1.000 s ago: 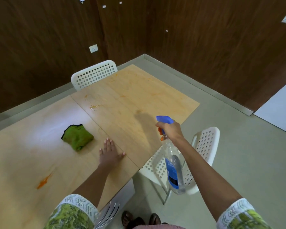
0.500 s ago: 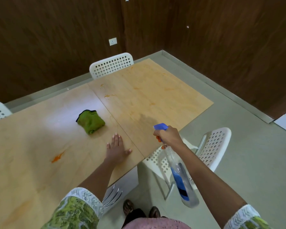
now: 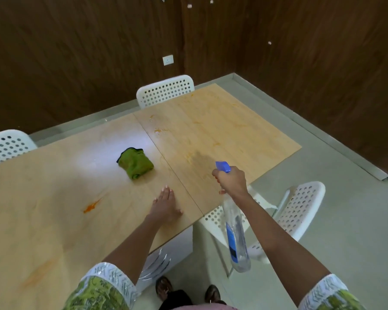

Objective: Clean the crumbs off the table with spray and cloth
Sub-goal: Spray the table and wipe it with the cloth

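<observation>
At the far left a white perforated chair (image 3: 6, 145) stood against the far edge of the wooden tabletop (image 3: 54, 175). On the tabletop we saw an orange smear (image 3: 92, 206) towards the near left, and a fainter orange streak closer to us. Further right the green cloth (image 3: 135, 164) lay crumpled and untouched, near the seam between the two boards. Beyond it a second white chair (image 3: 165, 90) was tucked in at the far side, with a wall socket (image 3: 168, 60) on the dark wood panelling above. Small orange crumbs (image 3: 157, 130) sat just right of the seam, and what seemed to be a damp, darker patch (image 3: 199, 156) showed further along, though the blur left us unsure.

Our left hand (image 3: 165, 203) rested flat on the tabletop near its front edge, fingers straight and together, holding nothing. Our right hand (image 3: 231, 180) was curled round the neck of the spray bottle (image 3: 235, 238), whose blue nozzle (image 3: 222, 166) pointed over the right board while its clear body hung down past the table edge. Behind the bottle stood a third white chair (image 3: 300, 206) on the grey floor (image 3: 345, 231).
</observation>
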